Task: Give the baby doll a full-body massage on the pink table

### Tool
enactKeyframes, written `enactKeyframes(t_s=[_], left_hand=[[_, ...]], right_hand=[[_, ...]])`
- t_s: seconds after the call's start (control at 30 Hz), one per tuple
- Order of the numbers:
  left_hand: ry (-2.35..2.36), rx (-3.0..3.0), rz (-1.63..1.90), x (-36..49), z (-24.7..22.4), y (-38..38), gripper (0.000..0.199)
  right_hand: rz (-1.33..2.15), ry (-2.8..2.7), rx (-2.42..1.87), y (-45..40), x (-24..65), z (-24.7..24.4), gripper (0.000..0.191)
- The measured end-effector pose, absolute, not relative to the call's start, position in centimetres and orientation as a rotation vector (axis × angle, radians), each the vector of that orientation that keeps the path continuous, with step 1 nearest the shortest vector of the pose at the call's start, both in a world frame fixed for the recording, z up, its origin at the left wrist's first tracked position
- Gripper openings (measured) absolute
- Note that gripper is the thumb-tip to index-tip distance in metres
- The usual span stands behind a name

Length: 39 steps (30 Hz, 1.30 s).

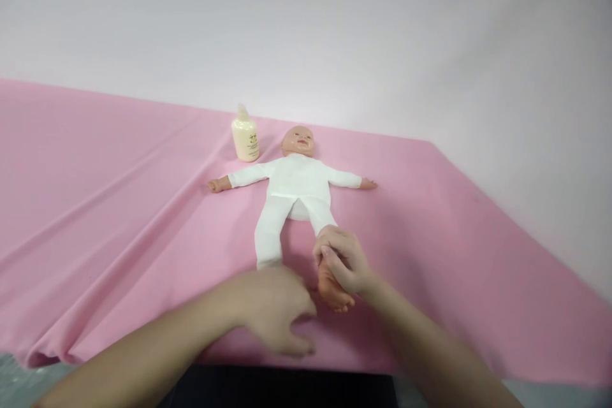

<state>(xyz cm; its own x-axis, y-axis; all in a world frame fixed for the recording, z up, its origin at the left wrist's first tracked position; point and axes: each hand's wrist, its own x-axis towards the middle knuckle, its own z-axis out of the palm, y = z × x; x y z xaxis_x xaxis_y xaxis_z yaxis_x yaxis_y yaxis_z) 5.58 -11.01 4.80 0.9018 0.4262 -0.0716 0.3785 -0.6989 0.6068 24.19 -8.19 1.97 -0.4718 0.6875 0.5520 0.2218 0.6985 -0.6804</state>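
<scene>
A baby doll (300, 175) in white clothes lies on its back, head away from me, with both arms spread. My right hand (343, 258) is wrapped round the ankle of the doll's leg on the right, and the bare foot (333, 290) sticks out below it. Slightly blurred, my left hand (278, 309) is beside that foot, thumb and fingers apart, with nothing seen in it. It covers the lower end of the doll's other leg (270, 233). Left of the doll's head stands a cream pump bottle (246, 138), upright.
A pink cloth (143, 204) with folds on the left covers the table. Pale walls (191, 32) rise behind it and on the right. The table's near edge (296, 368) runs just below my hands, with something dark under it.
</scene>
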Motion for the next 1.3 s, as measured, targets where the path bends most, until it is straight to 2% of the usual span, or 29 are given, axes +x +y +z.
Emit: enactKeyframes(t_s=[0.13, 0.23, 0.33, 0.47, 0.57, 0.77, 0.93, 1.03, 1.3], left_hand=[[0.042, 1.927, -0.396, 6.1, 5.4, -11.4, 0.037], [-0.253, 1.517, -0.509, 5.6, 6.0, -10.0, 0.037], [-0.086, 1.403, -0.384, 4.4, 6.4, -8.0, 0.047], [0.443, 1.311, -0.021, 3.6, 5.1, -6.4, 0.048], [0.566, 1.18, 0.132, 4.0, 3.7, -6.4, 0.051], [0.572, 0.975, 0.312, 5.1, 2.8, -7.4, 0.059], [0.614, 0.849, 0.444, 5.5, 3.3, -7.5, 0.051], [0.551, 0.809, 0.487, 5.3, 3.4, -7.2, 0.056], [0.379, 0.703, 0.543, 4.7, 2.4, -6.3, 0.062]], right_hand=[[0.665, -2.032, -0.695, -8.2, 24.1, 1.9, 0.04], [0.667, -2.024, -0.693, -8.2, 24.1, 1.9, 0.039], [0.678, -2.012, -0.674, -8.2, 24.1, 1.8, 0.037], [0.663, -1.984, -0.646, -8.0, 24.1, 1.6, 0.033], [0.649, -1.95, -0.638, -7.9, 24.0, 1.5, 0.029], [0.606, -1.868, -0.674, -8.0, 23.8, 1.2, 0.028], [0.52, -1.767, -0.701, -8.4, 23.7, 1.2, 0.025], [0.396, -1.815, -0.686, -8.5, 23.7, 1.3, 0.023], [0.115, -2.065, -0.609, -8.6, 23.7, 1.2, 0.038]])
